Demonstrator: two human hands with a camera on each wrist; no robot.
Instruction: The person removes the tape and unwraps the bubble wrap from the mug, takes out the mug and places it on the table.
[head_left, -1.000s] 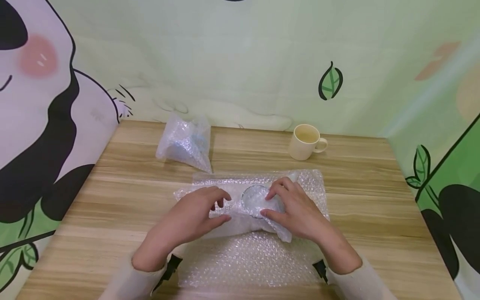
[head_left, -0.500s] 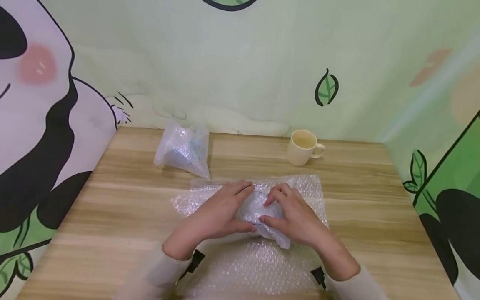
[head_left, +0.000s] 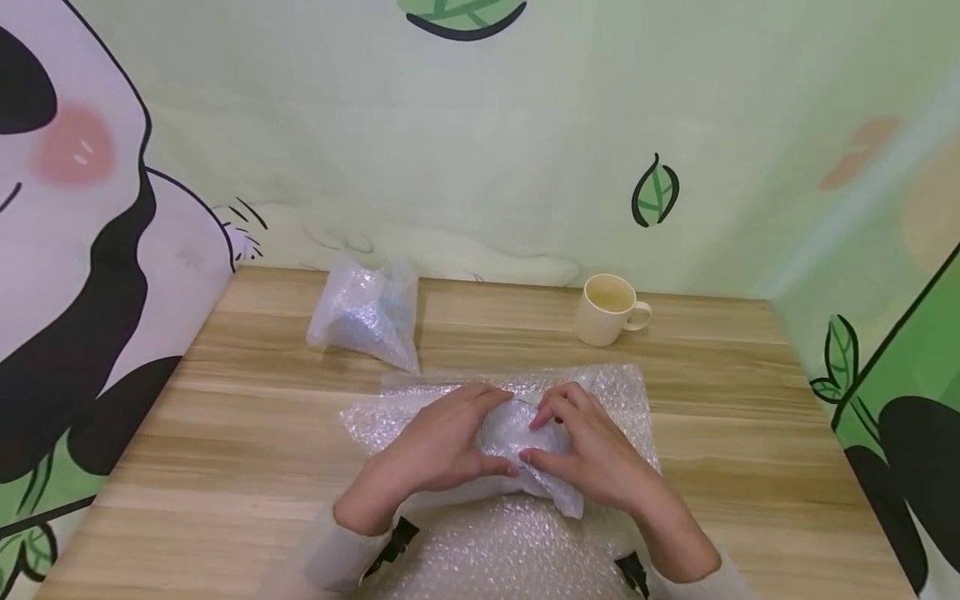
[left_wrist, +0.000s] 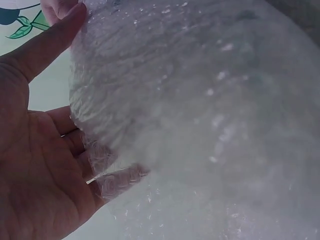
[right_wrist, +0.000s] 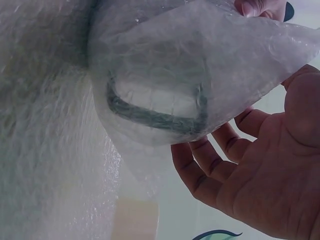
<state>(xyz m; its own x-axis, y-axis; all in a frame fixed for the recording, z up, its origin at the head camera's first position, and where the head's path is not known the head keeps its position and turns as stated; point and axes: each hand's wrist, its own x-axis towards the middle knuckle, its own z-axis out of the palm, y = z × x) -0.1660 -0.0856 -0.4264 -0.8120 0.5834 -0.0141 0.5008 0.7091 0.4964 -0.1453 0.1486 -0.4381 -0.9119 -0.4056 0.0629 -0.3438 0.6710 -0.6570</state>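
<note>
A mug [head_left: 513, 429] stands wrapped in bubble wrap, its round top facing up. A dark-edged handle [right_wrist: 157, 120] shows through the film in the right wrist view. My left hand [head_left: 450, 437] curves round the mug's left side, thumb in front and fingers behind. Holding the wrapped right side is my right hand [head_left: 588, 446], with thumb and fingers bent over the film. In the left wrist view, loose film hides part of the left fingers [left_wrist: 72, 142]. Beneath the mug lies a bubble wrap sheet [head_left: 487, 546], with one flap sticking out to the left.
On the wooden table [head_left: 225, 467], a bubble-wrapped bundle [head_left: 367, 312] with something bluish inside sits at the back left. A cream mug [head_left: 600, 317] stands upright at the back right, its handle pointing right. A printed wall cloth [head_left: 480, 167] borders the table behind.
My left hand has moved right, from beside the wrapped mug onto its left side. The right hand keeps its hold. The head view has tilted up slightly.
</note>
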